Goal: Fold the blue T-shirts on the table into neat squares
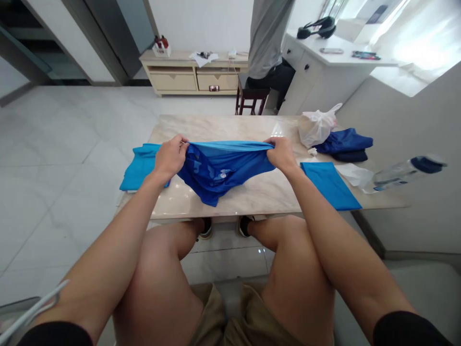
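A dark blue cloth garment [230, 166] with a lighter blue upper band is stretched between my two hands over the marble-patterned table [219, 126]. Pinched at its left upper corner is my left hand [172, 156]. My right hand [283, 153] grips the opposite upper corner. The garment's lower part sags toward the tabletop, and a pale print shows on it. Folded turquoise cloth [139, 168] lies beside my left hand, partly behind my wrist. To the right of my right forearm rests a flat, folded blue cloth [331, 185].
At the table's right stand a white plastic bag [317, 126], dark blue folded fabric [344, 144] and a clear bottle with a blue cap [403, 173]. Beyond the table are a dark stool [252, 93], a person in grey [268, 41] and a low cabinet [173, 80].
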Motion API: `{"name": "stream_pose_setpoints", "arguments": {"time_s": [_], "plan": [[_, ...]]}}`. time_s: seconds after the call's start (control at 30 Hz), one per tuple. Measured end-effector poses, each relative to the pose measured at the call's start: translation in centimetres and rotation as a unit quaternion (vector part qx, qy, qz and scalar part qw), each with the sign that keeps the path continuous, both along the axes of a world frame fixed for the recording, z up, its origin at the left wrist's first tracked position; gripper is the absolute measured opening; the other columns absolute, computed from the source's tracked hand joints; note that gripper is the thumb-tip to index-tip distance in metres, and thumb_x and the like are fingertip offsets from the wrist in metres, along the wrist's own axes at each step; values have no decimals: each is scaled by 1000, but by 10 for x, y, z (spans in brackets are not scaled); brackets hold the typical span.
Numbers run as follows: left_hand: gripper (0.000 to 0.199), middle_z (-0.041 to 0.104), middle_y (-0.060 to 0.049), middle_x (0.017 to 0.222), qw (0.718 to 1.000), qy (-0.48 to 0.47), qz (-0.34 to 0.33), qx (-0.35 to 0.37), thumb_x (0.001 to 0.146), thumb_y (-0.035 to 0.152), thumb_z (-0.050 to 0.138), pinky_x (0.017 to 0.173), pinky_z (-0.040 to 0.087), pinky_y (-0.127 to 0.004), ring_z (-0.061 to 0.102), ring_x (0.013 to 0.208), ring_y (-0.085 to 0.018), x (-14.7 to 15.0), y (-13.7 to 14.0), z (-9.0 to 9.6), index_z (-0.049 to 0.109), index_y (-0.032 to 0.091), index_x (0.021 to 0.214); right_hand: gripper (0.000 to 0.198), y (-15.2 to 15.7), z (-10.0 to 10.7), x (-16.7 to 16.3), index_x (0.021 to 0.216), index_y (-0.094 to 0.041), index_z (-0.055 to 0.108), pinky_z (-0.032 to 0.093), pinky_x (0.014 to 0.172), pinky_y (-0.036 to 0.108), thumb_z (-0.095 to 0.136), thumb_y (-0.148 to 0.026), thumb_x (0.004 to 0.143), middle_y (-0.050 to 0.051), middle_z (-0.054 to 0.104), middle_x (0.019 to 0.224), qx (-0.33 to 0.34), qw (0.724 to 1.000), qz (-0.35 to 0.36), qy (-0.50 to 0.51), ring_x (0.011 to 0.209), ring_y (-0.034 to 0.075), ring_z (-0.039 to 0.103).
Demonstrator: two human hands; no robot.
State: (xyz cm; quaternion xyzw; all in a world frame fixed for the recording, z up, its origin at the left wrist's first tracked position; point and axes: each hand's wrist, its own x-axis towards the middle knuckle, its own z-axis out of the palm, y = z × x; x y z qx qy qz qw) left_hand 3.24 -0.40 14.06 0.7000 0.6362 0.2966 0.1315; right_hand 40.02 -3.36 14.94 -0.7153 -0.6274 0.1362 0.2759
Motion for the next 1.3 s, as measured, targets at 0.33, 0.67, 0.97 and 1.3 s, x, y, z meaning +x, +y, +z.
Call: {"name": "stream_pose_setpoints", "arguments": {"time_s": [0.33,0.67,0.97,1.3], "plan": [[22,82,-11,96,991,115,-72,-15,98,40,65,101,56,-43,76,109,-37,-7,4,-3,81,26,100,49,2,10,14,129,-19,78,55,108,50,53,-19,87,17,78,121,92,989,-115,-24,124,39,67],[36,61,-1,78,956,-281,23,-84,110,46,56,84,60,-34,64,81,-20,-10,-7,-6,60,22,84,36,18,10,-6,121,-18,75,59,74,33,49,-32,99,6,68,87,90,970,-101,201,84,23,66],[34,53,3,69,929,-359,78,-38,108,50,63,74,58,-29,66,81,-19,-24,1,-5,62,24,86,26,13,-16,32,109,-19,80,59,102,46,61,-30,96,13,80,97,90,980,-153,91,109,33,74],[27,64,-5,74,988,-46,96,-115,97,36,67,87,56,-43,71,90,-31,-45,1,-30,59,25,75,20,-14,-26,24,99,-12,73,50,58,24,59,-24,106,13,82,87,-179,974,6,136,61,14,67]]}}
